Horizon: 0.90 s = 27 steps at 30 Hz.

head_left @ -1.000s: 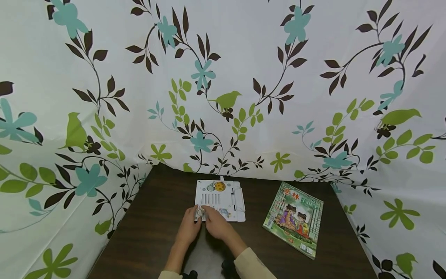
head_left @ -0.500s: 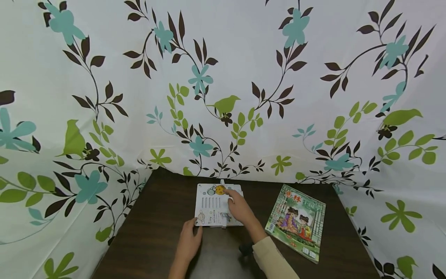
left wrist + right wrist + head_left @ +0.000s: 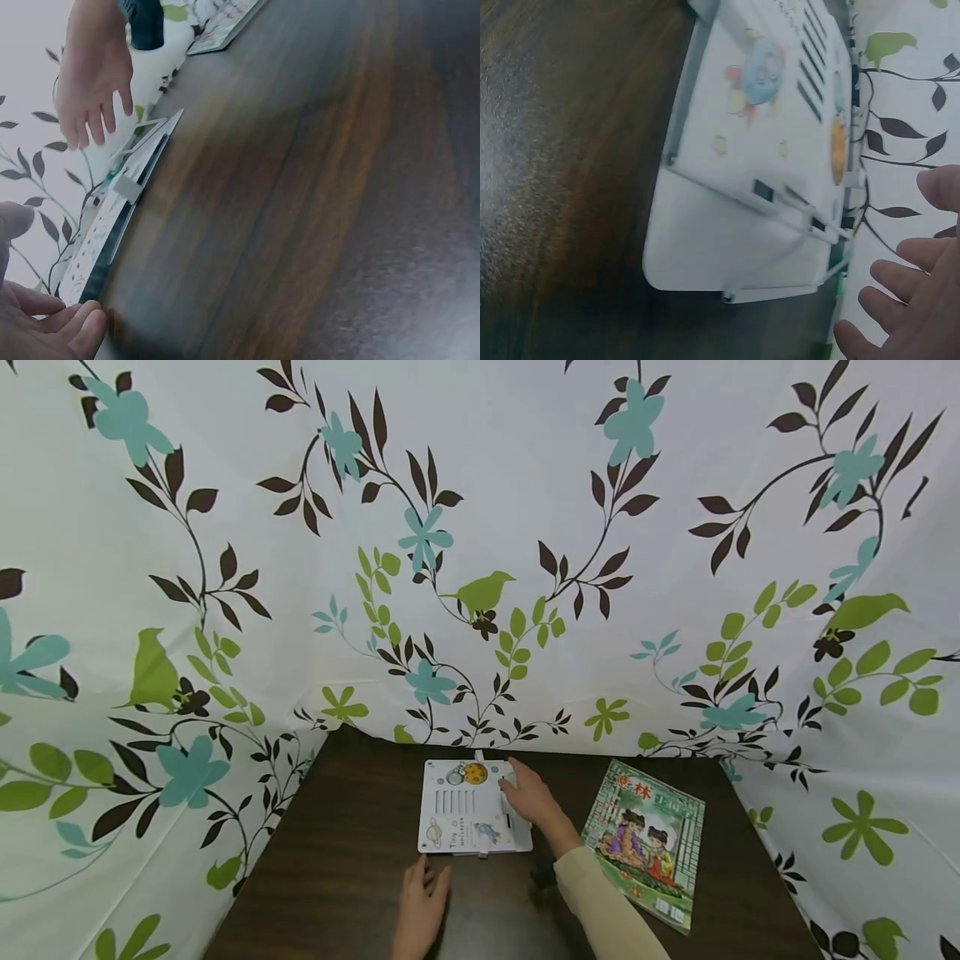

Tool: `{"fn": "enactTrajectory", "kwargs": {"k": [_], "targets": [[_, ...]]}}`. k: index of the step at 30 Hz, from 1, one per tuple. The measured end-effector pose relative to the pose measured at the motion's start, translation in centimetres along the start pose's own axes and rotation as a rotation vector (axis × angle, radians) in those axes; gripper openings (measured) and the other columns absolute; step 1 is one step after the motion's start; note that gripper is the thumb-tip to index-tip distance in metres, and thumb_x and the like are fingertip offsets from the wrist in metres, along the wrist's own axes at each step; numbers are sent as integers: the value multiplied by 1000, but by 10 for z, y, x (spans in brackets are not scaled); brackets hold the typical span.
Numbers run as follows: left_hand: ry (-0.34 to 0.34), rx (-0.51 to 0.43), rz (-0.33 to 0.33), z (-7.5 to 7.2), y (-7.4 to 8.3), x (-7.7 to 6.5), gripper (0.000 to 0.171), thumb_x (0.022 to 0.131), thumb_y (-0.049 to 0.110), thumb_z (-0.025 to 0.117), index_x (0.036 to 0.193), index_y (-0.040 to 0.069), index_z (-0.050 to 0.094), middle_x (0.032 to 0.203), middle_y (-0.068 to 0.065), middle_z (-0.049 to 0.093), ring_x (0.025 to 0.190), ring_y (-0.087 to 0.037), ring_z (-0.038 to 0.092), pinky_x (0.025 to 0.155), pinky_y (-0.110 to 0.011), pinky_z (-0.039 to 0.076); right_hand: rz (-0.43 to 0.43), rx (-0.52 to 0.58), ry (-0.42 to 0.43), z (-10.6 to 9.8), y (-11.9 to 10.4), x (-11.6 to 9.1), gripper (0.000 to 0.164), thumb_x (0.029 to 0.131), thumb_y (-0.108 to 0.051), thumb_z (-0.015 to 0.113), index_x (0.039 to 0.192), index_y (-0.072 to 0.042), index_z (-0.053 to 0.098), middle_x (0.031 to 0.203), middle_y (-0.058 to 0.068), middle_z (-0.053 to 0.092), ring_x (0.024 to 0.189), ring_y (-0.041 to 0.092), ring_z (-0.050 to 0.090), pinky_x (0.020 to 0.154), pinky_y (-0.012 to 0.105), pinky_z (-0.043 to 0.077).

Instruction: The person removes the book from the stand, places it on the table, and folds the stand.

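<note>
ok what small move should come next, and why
Probably lower the right hand onto the thin white bar frame at the right end of the rectangular white printed board: this hand hovers over that end, fingers outstretched, holding nothing, while the left hand is at the board's near left corner.

my right hand (image 3: pixel 531 795) overlaps the white board (image 3: pixel 463 810) at far right; my left hand (image 3: pixel 422 902), beside its near left corner.

Soft light leaves the patterned cloth (image 3: pixel 517 485) bright; the dark table (image 3: pixel 322 868) carries a greyish sheen toward its near edge. The left wrist view is hazy; the right wrist view blurs the white board (image 3: pixel 716 150).
</note>
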State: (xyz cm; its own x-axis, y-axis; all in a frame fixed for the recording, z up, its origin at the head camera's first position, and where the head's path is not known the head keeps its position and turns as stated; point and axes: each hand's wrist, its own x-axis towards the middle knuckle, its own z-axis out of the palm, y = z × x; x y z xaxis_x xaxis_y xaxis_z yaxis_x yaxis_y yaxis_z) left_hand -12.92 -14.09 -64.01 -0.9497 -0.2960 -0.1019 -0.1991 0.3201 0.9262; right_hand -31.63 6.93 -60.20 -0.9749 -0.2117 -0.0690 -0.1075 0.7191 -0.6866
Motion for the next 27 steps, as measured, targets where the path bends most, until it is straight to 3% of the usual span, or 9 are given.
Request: {"fn": "enactTrajectory", "kwargs": {"k": [5, 11, 15, 18, 22, 27], "targets": [[-17, -30, -13, 7, 5, -2, 73, 107, 31, 68, 151, -22, 43, 142, -36, 53, 125, -46, 66, 99, -52, 59, 45, -52, -29, 11, 12, 8, 63, 112, -35, 54, 164, -4, 41, 169, 22, 43, 156, 45, 41, 121, 78, 27], [-16, 10, -28, 15, 1, 0, 77, 108, 38, 64, 147, -25, 45, 134, -34, 59, 109, -34, 70, 86, -43, 58, 62, -22, -76, 12, 11, 2, 63, 113, -33, 53, 166, -2, 39, 172, 23, 37, 159, 45, 36, 124, 76, 23], [-10, 11, -31, 19, 1, 2, 85, 108, 48, 60, 146, -27, 44, 131, -39, 57, 106, -40, 69, 85, -47, 58, 68, -18, -79, 12, 11, 2, 63, 112, -31, 53, 165, -1, 39, 172, 22, 37, 160, 45, 35, 124, 77, 22], [-28, -37, -65, 18, 6, 5, 83, 108, 45, 61, 146, -26, 45, 134, -40, 56, 116, -48, 67, 96, -55, 56, 78, -20, -80, 13, 13, 2, 64, 112, -32, 54, 166, -2, 37, 173, 21, 35, 160, 44, 35, 124, 77, 21], [-86, -113, -121, 14, 13, 10, 75, 108, 37, 61, 149, -24, 43, 139, -37, 57, 125, -46, 62, 104, -56, 52, 97, 6, -72, 14, 14, 0, 67, 112, -32, 54, 168, -2, 33, 174, 21, 33, 161, 44, 33, 124, 78, 19], [-137, -161, -155, 10, 16, 16, 72, 110, 31, 56, 151, -25, 38, 144, -40, 55, 124, -42, 62, 90, -42, 57, 99, 16, -74, 13, 15, -1, 66, 112, -32, 53, 168, -3, 34, 174, 21, 33, 161, 45, 32, 123, 80, 17]]}}
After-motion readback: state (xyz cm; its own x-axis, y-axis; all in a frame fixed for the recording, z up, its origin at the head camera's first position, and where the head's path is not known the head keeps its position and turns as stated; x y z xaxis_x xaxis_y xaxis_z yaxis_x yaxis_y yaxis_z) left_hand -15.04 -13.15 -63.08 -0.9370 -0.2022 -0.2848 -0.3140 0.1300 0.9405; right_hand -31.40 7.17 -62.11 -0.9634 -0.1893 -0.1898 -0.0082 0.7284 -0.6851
